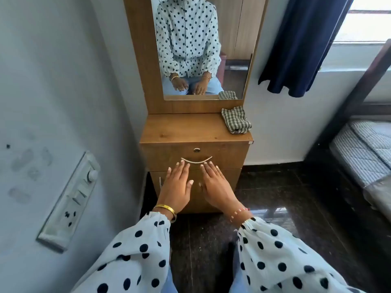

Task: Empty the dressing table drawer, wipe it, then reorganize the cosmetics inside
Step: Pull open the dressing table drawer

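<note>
A narrow wooden dressing table [179, 129] stands against the wall with a tall mirror [203, 47] above it. Its drawer [228, 155] is closed, with a curved metal handle [196, 160] and a small lock above that. My left hand [176, 188] and my right hand [215, 185] are held out flat, palms down, in front of the drawer, fingertips just below the handle. Neither holds anything. A folded checked cloth [236, 120] lies on the tabletop's right rear corner. No cosmetics are visible.
A cupboard door with a vertical handle [160, 182] sits below the drawer. A switch panel [72, 199] is on the left wall. A bed with a striped mattress [364, 153] stands at the right, under a window with a dark blue curtain [302, 45]. The floor is dark stone.
</note>
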Motion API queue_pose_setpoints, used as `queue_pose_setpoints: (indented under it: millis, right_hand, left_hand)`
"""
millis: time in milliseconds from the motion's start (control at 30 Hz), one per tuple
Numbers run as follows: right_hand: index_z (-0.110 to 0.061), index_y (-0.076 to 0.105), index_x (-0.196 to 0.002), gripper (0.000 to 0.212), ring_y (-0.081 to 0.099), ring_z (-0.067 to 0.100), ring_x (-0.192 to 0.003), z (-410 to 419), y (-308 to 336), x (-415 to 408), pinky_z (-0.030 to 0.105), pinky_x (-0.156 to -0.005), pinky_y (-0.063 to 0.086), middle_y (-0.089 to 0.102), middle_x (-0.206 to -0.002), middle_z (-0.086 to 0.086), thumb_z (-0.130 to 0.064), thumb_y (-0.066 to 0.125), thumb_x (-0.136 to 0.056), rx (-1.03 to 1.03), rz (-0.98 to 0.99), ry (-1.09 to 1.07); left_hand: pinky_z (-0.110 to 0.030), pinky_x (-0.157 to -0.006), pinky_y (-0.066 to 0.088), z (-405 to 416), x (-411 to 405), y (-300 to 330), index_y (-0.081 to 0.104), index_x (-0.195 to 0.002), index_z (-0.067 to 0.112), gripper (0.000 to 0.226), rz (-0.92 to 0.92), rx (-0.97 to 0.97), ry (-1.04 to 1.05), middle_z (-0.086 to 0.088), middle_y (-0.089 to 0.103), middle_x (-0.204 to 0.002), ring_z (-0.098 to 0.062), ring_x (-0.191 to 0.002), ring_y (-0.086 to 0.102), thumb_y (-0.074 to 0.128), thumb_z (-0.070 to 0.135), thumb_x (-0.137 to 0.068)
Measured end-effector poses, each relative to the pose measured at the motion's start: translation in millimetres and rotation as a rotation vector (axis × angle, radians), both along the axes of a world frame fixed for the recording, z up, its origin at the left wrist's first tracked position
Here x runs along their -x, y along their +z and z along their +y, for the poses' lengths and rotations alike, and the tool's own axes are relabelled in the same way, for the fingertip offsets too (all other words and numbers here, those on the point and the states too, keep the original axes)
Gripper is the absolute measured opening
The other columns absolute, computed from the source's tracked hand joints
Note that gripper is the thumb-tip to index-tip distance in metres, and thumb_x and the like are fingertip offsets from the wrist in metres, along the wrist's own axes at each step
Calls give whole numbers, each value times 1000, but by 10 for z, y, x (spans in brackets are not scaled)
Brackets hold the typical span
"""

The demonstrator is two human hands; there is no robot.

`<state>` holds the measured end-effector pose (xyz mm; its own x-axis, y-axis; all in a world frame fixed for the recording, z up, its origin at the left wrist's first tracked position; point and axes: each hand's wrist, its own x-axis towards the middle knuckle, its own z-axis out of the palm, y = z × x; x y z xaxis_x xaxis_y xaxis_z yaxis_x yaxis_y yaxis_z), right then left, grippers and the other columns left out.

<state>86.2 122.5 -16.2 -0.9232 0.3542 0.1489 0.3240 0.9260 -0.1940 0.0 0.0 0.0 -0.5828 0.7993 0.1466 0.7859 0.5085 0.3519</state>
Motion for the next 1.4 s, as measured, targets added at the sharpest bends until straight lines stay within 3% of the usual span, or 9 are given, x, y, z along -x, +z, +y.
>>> queue_pose_setpoints:
  millis: [267,400,500,867,1067,1167,1267,1333,1400]
  right_hand:
    - [-3,18,-146,61,15,24,-145,264,78,510,33,-119,9,25,-153,13,-24,43,-96,20,-166,-3]
    - [-5,30,-142,55,36,29,-133,301,76,659,37,-109,30,40,-141,14,-23,48,-92,102,-262,-27]
    - [-7,36,-139,54,38,29,-128,318,62,700,41,-102,38,38,-138,11,-19,53,-89,125,-281,-43]
    - [-9,50,-129,38,42,27,-126,315,60,811,39,-104,33,48,-135,10,-9,48,-90,-42,-286,-67]
    - [-12,57,-121,33,46,25,-123,60,-92,390,35,-103,31,55,-130,7,-10,49,-89,-23,-185,-48]
    - [-15,61,-113,27,47,24,-119,-73,-138,157,36,-99,32,58,-124,4,-14,48,-89,-1,-162,-50]
    - [-15,61,-113,27,47,25,-118,-182,-120,14,38,-99,32,57,-123,5,-14,48,-89,1,-189,-44]
    - [-12,62,-110,25,50,28,-115,-249,-64,-42,39,-98,37,59,-119,8,-13,49,-88,16,-176,-16]
    - [-7,66,-94,15,57,31,-99,-334,28,-102,40,-85,49,65,-102,11,-9,54,-84,65,-49,30]
  left_hand:
    - [-32,-118,-3,235,342,37,13,-147,14,52,-34,21,32,-5,8,-157,-17,-146,5,28,26,-99]
    - [-31,-118,-4,285,437,-9,12,-147,14,52,-48,32,29,-5,6,-158,-17,-146,5,29,25,-99]
    - [-31,-117,-4,296,503,-38,12,-147,13,53,-64,28,23,-5,7,-157,-17,-146,5,30,23,-98]
    - [-26,-115,-1,251,596,97,27,-143,10,51,-65,-172,34,-8,25,-153,-18,-144,17,31,23,-95]
    - [-35,-117,8,156,576,103,40,-137,8,54,-43,-187,42,-11,44,-143,-25,-138,34,29,32,-90]
    - [-39,-116,16,47,532,52,53,-127,11,55,-31,-73,46,-9,62,-123,-24,-119,53,26,40,-89]
    - [-40,-106,33,-57,439,1,60,-117,11,62,55,18,22,-7,67,-114,-25,-108,58,24,51,-87]
    - [-38,-98,39,-96,374,14,62,-113,11,54,58,9,41,-7,68,-109,-25,-103,59,32,49,-88]
    - [-35,-88,42,-132,307,47,64,-106,12,42,37,-14,65,-6,69,-102,-24,-96,60,41,44,-90]
